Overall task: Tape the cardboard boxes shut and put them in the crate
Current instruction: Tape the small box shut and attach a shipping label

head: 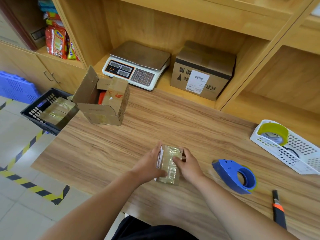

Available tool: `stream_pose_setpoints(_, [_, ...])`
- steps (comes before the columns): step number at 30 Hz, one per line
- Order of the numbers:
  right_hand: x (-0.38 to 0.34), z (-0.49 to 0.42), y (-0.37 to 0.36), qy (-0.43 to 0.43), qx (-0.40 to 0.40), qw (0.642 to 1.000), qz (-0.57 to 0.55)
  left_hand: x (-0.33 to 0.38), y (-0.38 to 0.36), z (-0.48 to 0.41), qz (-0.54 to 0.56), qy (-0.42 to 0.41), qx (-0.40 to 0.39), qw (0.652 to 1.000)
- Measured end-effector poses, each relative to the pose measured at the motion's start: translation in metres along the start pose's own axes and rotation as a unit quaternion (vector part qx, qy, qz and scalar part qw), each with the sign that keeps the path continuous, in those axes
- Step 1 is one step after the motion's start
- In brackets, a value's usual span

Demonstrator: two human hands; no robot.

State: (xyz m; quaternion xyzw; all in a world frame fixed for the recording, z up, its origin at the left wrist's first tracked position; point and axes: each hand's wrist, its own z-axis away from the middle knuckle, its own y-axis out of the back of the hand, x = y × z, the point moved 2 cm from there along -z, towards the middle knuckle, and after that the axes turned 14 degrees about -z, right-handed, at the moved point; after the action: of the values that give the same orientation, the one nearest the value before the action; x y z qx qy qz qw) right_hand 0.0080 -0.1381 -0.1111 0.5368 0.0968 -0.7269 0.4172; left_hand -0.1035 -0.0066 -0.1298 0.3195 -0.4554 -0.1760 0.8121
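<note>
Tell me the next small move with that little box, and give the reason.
Probably lift the small box and carry it left to the black crate. Tape already covers its top, both hands hold its sides, and the tape dispenser lies set aside.

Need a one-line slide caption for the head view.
Both hands, left and right, press tape onto small cardboard box; blue dispenser lies alongside.

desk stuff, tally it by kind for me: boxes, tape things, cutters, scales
Cardboard boxes: 3 (small taped box between both hands, open box, labelled box)
Tape things: 2 (blue dispenser, yellow-green roll in the white basket)
Utility knife: 1
Scale: 1
Total: 7
</note>
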Motion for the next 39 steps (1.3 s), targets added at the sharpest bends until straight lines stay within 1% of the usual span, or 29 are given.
stream_pose_setpoints(3, [-0.01, 0.007, 0.004, 0.05, 0.049, 0.997, -0.04, 0.008, 0.01, -0.002, 0.031, -0.005, 0.109, 0.994])
stream_pose_setpoints(5, [-0.014, 0.012, 0.004, 0.09, 0.067, 0.992, -0.052, 0.014, 0.016, -0.002, 0.044, -0.026, 0.17, 0.984])
stream_pose_setpoints(7, [-0.015, 0.02, 0.003, 0.128, 0.074, 0.988, -0.044, 0.017, 0.018, 0.001, 0.047, -0.049, 0.203, 0.977])
stream_pose_setpoints(9, [-0.01, 0.028, 0.002, 0.16, 0.071, 0.984, -0.034, 0.016, 0.016, 0.005, 0.064, -0.065, 0.221, 0.971])
stream_pose_setpoints(11, [-0.005, 0.034, 0.001, 0.167, 0.065, 0.983, -0.03, 0.013, 0.014, 0.011, 0.074, -0.081, 0.227, 0.968])
stream_pose_setpoints(14, [-0.005, 0.037, 0.0, 0.146, 0.053, 0.988, -0.02, 0.009, 0.013, 0.017, 0.044, -0.092, 0.213, 0.972])
stream_pose_setpoints(17, [-0.008, 0.034, 0.001, 0.101, 0.018, 0.995, -0.016, 0.01, 0.02, 0.02, 0.0, -0.103, 0.182, 0.978])
stream_pose_setpoints(21, [-0.009, 0.027, 0.004, 0.065, -0.058, 0.996, 0.025, 0.01, 0.028, 0.015, -0.022, -0.099, 0.048, 0.994])
stream_pose_setpoints(23, [-0.01, 0.027, 0.004, 0.055, -0.087, 0.994, 0.038, 0.009, 0.028, 0.014, -0.02, -0.097, -0.016, 0.995])
stream_pose_setpoints(25, [-0.01, 0.026, 0.003, 0.052, -0.11, 0.991, 0.053, 0.009, 0.026, 0.013, -0.018, -0.099, -0.048, 0.994])
stream_pose_setpoints(30, [-0.014, 0.023, 0.005, 0.039, -0.109, 0.993, 0.028, 0.014, 0.025, 0.009, 0.002, -0.092, -0.056, 0.994])
stream_pose_setpoints(39, [-0.019, 0.017, 0.005, 0.039, -0.089, 0.995, -0.01, 0.015, 0.023, 0.005, 0.102, -0.07, -0.025, 0.992])
